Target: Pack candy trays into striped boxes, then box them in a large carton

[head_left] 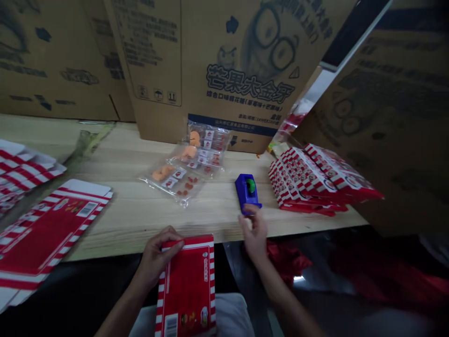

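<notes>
My left hand (157, 255) grips the upper left corner of a red-and-white striped flat carton (187, 285) that lies over my lap at the table's near edge. My right hand (254, 231) is at the near end of a blue tape dispenser (247, 193) with a green roll. Its fingers are curled and pinched at the dispenser's cutter end. What they pinch is too small to make out.
Clear packets of orange sweets (189, 164) lie mid-table. A stack of folded red-and-white cartons (312, 180) sits at right, and flat unfolded cartons (45, 224) at left. Large printed cardboard boxes (224, 65) wall the back and right of the wooden table (140, 210).
</notes>
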The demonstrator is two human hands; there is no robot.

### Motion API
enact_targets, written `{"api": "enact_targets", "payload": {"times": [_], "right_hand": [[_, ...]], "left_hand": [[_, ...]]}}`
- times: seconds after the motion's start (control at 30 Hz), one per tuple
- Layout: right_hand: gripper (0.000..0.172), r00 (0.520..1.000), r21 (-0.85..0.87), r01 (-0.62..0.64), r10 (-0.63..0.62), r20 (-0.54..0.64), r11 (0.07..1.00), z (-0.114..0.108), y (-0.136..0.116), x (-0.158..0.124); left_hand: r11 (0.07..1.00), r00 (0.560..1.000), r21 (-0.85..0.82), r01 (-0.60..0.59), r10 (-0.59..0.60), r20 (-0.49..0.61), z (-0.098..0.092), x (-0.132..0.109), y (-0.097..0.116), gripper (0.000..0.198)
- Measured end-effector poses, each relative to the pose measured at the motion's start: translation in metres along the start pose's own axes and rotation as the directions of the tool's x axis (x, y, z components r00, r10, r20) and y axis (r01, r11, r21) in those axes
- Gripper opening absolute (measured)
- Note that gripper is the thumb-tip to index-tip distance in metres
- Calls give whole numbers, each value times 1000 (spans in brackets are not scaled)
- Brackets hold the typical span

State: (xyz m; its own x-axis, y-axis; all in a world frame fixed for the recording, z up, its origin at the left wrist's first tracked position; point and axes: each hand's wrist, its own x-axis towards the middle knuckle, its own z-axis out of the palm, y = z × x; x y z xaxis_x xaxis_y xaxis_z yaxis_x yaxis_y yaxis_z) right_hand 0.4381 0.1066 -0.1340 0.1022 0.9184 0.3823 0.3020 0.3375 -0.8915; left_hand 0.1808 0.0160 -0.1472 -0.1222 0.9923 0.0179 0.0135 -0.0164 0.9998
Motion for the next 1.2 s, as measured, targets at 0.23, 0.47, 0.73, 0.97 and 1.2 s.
{"api": "enact_targets", "payload": {"times": [0.23, 0.47, 0.73, 0.97, 1.2], "right_hand": [[26, 969, -16, -215, 211, -129, 977, -38, 49, 72], [28, 931, 155, -217, 252, -262, 964, -19, 57, 59], [23, 899, 316, -195, 298, -321, 929, -25, 57, 13], [22, 943, 113, -164, 189, -274, 980, -26, 61, 5], [18, 993, 9, -118, 118, -4, 993, -46, 17, 1]], "left_hand": [[999, 999, 41, -26, 25, 27, 4, 5, 7, 18], [998, 999, 48, -35, 33, 26, 3, 5, 10, 17], [999, 1000, 46, 3, -4, 9, 0, 4, 9, 17], [999, 998, 45, 14, -17, 54, 3, 8, 11, 18], [996, 995, 75, -44, 37, 90, 13, 11, 20, 16]]}}
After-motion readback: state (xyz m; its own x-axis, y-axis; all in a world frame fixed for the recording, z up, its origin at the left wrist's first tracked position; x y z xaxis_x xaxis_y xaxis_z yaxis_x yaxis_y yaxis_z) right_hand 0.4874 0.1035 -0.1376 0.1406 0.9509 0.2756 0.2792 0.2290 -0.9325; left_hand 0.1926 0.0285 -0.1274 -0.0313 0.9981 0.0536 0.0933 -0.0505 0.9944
